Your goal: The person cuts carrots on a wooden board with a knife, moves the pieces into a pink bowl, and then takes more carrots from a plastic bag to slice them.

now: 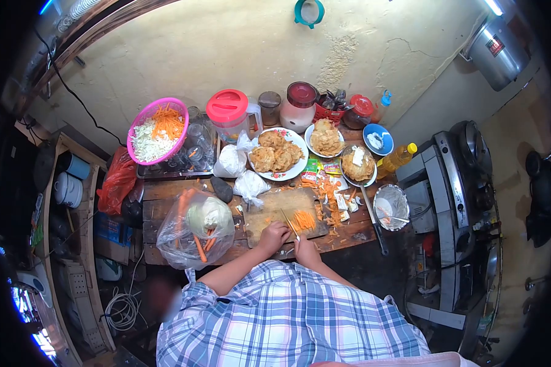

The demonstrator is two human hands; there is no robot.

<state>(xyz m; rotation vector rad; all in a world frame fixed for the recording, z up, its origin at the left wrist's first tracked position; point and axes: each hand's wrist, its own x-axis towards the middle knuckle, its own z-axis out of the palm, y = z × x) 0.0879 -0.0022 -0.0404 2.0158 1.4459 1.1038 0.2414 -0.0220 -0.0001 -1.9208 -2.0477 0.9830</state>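
Note:
A wooden cutting board (262, 221) lies at the table's front edge. My right hand (307, 252) grips a knife (289, 222) whose blade points up and left over the board. Just left of it, my left hand (274, 237) rests on the board with its fingers bent together; what they hold, if anything, is too small to make out. Cut carrot strips (303, 220) lie in a pile right of the blade. A clear plastic bag (171, 235) with carrots and a cabbage (209, 214) is left of the board.
Behind the board are plates of fried food (280, 154), white plastic bags (231, 161) and jars (300, 104). A pink basket (158, 131) of shredded vegetables stands back left. An oil bottle (398, 160), a ladle (373, 220) and a silvery bowl (390, 207) are at the right.

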